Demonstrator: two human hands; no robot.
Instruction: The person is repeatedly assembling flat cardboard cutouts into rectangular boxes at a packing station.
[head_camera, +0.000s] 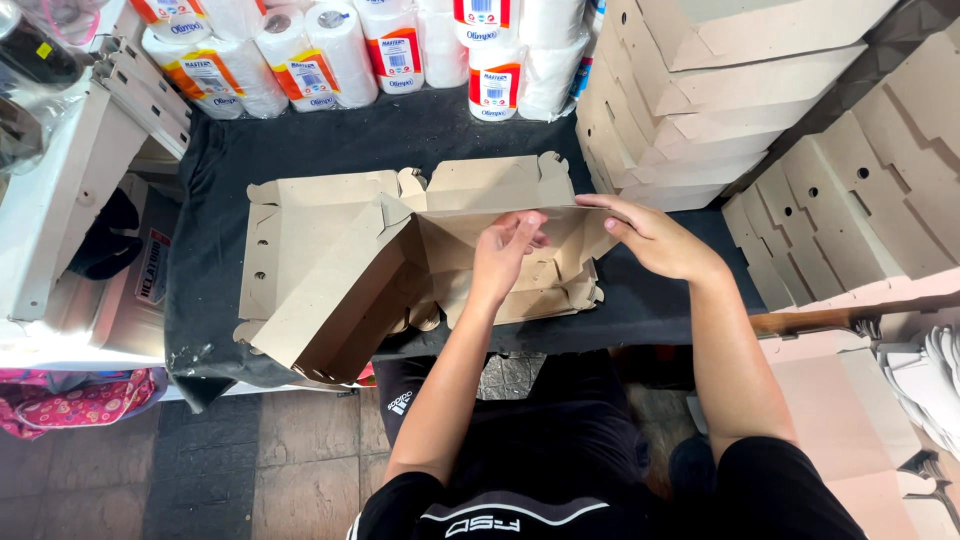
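Head view shows left hand (503, 255) and right hand (655, 238), each grip pinched on the raised flap of a brown cardboard box blank (330, 265), bracing it upright over the black-covered desk (400, 140).

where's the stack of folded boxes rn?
Head view, upper right: the stack of folded boxes sits at the back right of the black table, beside the paper rolls, just beyond the right hand.

Even overhead light, sharp, wide-angle edges
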